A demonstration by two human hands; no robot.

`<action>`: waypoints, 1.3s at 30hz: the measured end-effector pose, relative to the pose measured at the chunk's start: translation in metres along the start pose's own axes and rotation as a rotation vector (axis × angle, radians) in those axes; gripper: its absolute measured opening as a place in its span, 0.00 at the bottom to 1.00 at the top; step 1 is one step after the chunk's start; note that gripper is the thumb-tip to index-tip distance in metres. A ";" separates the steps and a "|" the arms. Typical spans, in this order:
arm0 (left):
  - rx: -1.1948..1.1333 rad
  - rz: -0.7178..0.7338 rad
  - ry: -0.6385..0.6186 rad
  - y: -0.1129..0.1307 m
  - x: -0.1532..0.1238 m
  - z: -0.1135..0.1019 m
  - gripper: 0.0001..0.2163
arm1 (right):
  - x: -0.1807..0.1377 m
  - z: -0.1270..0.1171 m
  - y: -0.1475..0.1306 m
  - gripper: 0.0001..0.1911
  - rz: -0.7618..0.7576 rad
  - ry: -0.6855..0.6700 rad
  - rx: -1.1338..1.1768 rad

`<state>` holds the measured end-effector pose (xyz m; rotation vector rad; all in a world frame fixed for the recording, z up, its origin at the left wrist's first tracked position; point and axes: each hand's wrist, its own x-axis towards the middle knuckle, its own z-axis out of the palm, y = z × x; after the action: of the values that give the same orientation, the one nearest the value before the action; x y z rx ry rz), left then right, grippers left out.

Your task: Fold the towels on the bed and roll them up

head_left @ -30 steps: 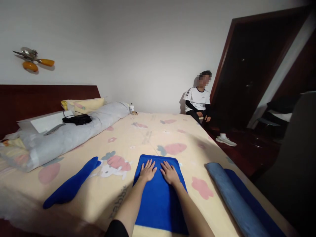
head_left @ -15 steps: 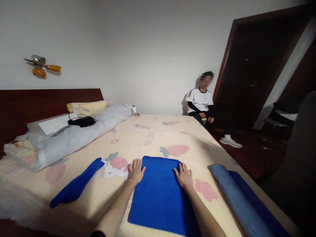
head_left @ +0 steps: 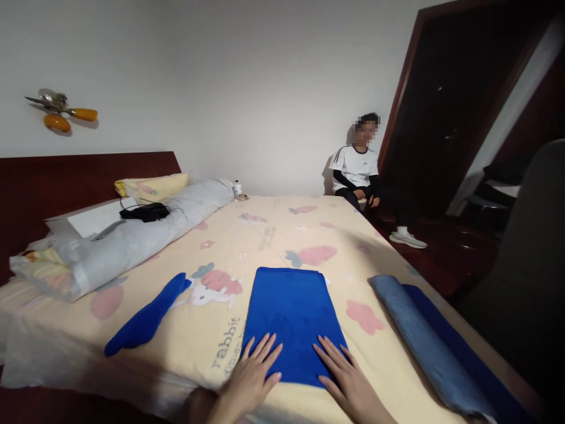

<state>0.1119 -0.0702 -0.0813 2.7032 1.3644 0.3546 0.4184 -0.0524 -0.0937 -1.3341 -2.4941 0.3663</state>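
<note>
A folded bright blue towel (head_left: pixel 293 315) lies flat on the yellow patterned bed sheet (head_left: pixel 265 241) in front of me. My left hand (head_left: pixel 251 377) rests flat on the towel's near left corner, fingers spread. My right hand (head_left: pixel 346 383) lies flat on its near right corner, fingers stretched out too. Neither hand holds anything.
A rolled dark blue cloth (head_left: pixel 148 318) lies to the left, and a rolled grey-blue towel (head_left: pixel 424 344) on a blue one to the right near the bed's edge. A rolled grey quilt (head_left: pixel 132 238) carrying a black item sits by the headboard. A person (head_left: pixel 359 174) sits beside the dark doorway.
My hands moved apart from the towel's middle to its side edges, then slid back toward me to its near corners. The towel lies flatter.
</note>
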 end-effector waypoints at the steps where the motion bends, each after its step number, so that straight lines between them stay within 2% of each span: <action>1: 0.013 0.006 0.002 -0.006 -0.009 -0.004 0.29 | -0.008 -0.002 0.006 0.31 0.005 -0.004 -0.002; 5: 0.035 0.053 0.023 -0.033 -0.040 -0.012 0.28 | -0.034 -0.002 0.033 0.27 -0.040 0.047 -0.028; 10: 0.123 0.137 0.223 -0.052 -0.060 -0.011 0.20 | -0.051 0.010 0.056 0.18 -0.102 0.259 -0.075; 16: 0.262 0.135 0.308 -0.050 -0.061 -0.006 0.25 | -0.048 0.006 0.047 0.16 -0.147 0.385 -0.047; 22: 0.154 0.146 0.388 -0.043 -0.061 -0.013 0.22 | -0.052 -0.011 0.039 0.10 -0.138 0.363 -0.010; 25: 0.019 0.086 0.363 -0.034 -0.064 -0.024 0.18 | -0.059 -0.023 0.031 0.09 -0.124 0.318 0.081; 28: -0.159 -0.055 0.351 -0.029 -0.063 -0.026 0.13 | -0.060 -0.028 0.016 0.12 -0.007 0.371 0.246; 33: -0.404 -0.284 0.504 -0.040 -0.051 -0.003 0.08 | -0.042 -0.021 -0.003 0.19 0.260 0.457 0.504; 36: -0.421 -0.362 0.594 -0.050 -0.042 0.014 0.11 | -0.029 -0.014 -0.001 0.18 0.323 0.467 0.495; 39: -0.300 -0.371 0.617 -0.057 -0.035 0.024 0.13 | -0.020 -0.005 0.009 0.16 0.334 0.509 0.311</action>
<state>0.0532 -0.0642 -0.1211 2.1100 1.7279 1.3051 0.4378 -0.0636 -0.0945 -1.4854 -1.7294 0.4045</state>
